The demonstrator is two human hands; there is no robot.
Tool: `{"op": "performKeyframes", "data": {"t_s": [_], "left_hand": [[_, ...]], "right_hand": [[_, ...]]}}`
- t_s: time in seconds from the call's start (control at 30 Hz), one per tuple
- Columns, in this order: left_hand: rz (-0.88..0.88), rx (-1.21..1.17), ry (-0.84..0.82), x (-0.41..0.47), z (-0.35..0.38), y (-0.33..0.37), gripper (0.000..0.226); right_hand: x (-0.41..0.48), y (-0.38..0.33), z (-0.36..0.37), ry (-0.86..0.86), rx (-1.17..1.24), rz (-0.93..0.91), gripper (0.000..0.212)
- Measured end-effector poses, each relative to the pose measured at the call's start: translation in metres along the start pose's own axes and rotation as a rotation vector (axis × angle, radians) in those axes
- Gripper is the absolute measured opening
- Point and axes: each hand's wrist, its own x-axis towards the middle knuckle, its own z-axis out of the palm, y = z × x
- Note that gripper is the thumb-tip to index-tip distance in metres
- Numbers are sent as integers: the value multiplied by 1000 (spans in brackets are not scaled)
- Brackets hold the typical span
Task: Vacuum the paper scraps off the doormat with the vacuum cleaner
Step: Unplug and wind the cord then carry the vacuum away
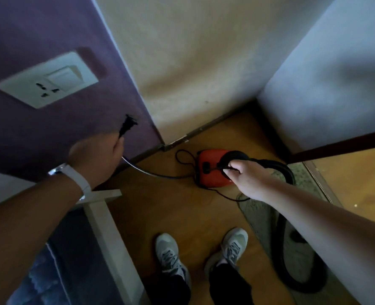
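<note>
A small red vacuum cleaner [213, 170] sits on the wooden floor near the wall corner. My left hand [96, 157] holds its black plug [126, 125], raised in front of the purple wall, below and right of the white wall socket [48, 81]. The cord [151, 172] runs from that hand down to the vacuum. My right hand [246, 179] grips the black cord just above the vacuum's body. The black hose [283, 170] arcs right and loops down over the grey doormat [261, 219] on the right. Paper scraps on the mat cannot be made out.
My two feet in grey sneakers [171, 258] stand on the floor at the bottom middle. A white furniture leg [105, 221] stands at the lower left. A white wall and dark door threshold [336, 146] bound the right side.
</note>
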Motion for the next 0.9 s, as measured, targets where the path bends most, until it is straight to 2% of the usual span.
{"op": "performKeyframes", "data": {"t_s": [0.17,0.33,0.43,0.5,0.57,0.67,0.73,0.77,0.9], "left_hand": [[199,-186,-171,20,26,103,31],[77,-567,-399,25,41,187,29],[56,-693,-490,26,46,212,29],[132,-650,-522,26,48,222,37],[182,-527,-575,28,48,231,48],[198,-360,-587,32,51,242,40],[202,-400,-543,37,54,246,18],[206,-442,-549,40,56,248,14],[268,-459,-608,59,62,241,26]], "right_hand": [[-2,19,-11,-1,-54,-56,22],[0,29,-30,-17,-110,-34,33],[3,41,-41,-34,-184,-43,34],[5,48,-47,-22,-247,-65,32],[6,55,-53,9,-190,-52,27],[8,68,-64,-36,-44,-21,28],[7,78,-68,-22,98,-21,30],[6,83,-69,3,157,-30,31],[5,102,-73,66,302,-88,31]]}}
